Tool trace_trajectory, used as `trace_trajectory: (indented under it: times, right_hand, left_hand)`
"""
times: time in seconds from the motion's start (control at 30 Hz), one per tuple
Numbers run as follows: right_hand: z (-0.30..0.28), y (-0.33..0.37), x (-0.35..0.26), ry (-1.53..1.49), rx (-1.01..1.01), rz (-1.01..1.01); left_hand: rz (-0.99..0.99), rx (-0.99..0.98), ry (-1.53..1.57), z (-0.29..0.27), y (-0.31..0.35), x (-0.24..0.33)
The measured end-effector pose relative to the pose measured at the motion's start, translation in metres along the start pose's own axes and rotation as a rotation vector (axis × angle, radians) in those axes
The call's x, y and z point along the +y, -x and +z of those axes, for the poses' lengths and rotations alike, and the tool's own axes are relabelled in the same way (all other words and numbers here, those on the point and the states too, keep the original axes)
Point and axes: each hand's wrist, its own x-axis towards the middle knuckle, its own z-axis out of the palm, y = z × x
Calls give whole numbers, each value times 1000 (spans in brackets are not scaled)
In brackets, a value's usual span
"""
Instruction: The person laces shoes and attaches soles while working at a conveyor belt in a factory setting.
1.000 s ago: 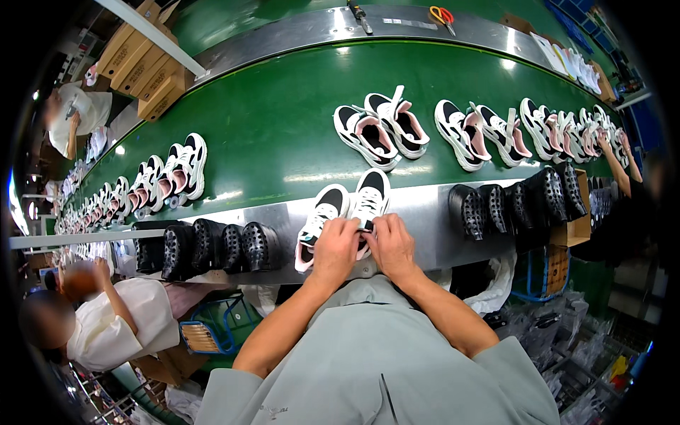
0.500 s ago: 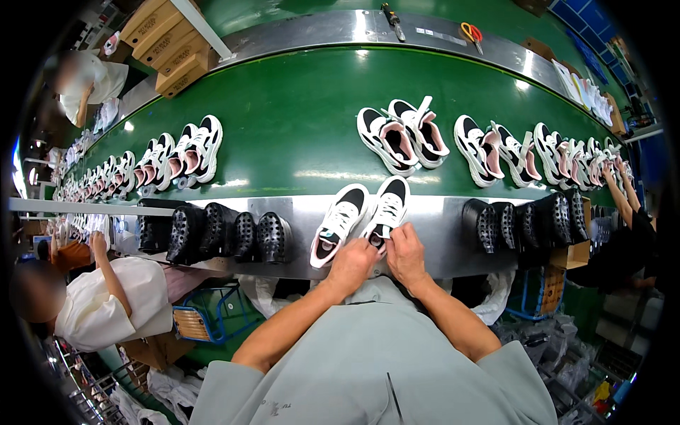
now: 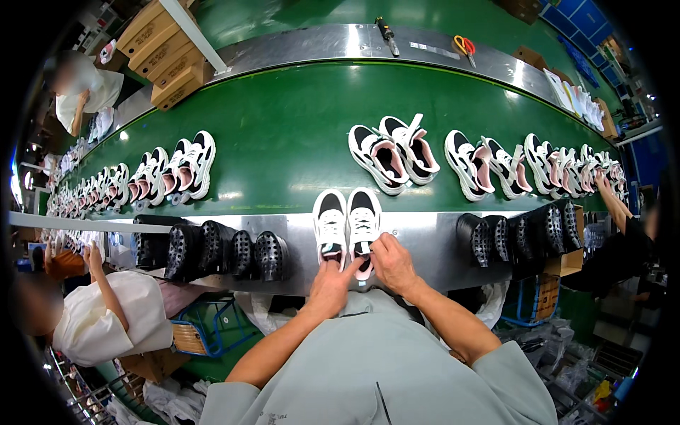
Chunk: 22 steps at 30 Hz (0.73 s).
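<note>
Two white-and-black sneakers stand side by side in front of me on the metal edge of the bench, toes pointing away. At the heel of the left sneaker [image 3: 330,223] is my left hand [image 3: 328,287], its fingers curled at the pink-lined opening and its thumb reaching across to the other shoe's heel. My right hand [image 3: 394,261] pinches the tongue at the opening of the right sneaker [image 3: 364,221]. The fingertips of my left hand are partly hidden inside the shoe. Another pair of sneakers [image 3: 386,166] with raised tongues rests just beyond on the green belt.
Black studded shoe forms [image 3: 205,248] line the metal edge at left, and more black forms [image 3: 520,232] at right. Rows of sneakers [image 3: 188,166] run along the green belt [image 3: 276,142]. Scissors [image 3: 465,48] lie on the far ledge. Co-workers sit at left and right.
Both sneakers have turned from a slant to nearly straight and stand closer together. My hands have shifted slightly left and toward me with them; my left thumb now points into the right shoe.
</note>
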Motion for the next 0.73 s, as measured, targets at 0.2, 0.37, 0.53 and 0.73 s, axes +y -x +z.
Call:
trace_trajectory:
  times: [0.2,0.37,0.53,0.73]
  right_hand:
    - [-33,-44,48,17,-127,27]
    - [-68,-99,84,549,-342,177]
    - [-54,-136,102,673,-407,105]
    - [-54,-165,85,428,-339,80]
  left_hand:
    - [-129,-28,-302,-1,-55,3]
    - [-248,11,-278,-53,-115,-65]
    - [-347,24,-402,-106,-122,-204]
    - [-445,8,-487,-125,-136,-138]
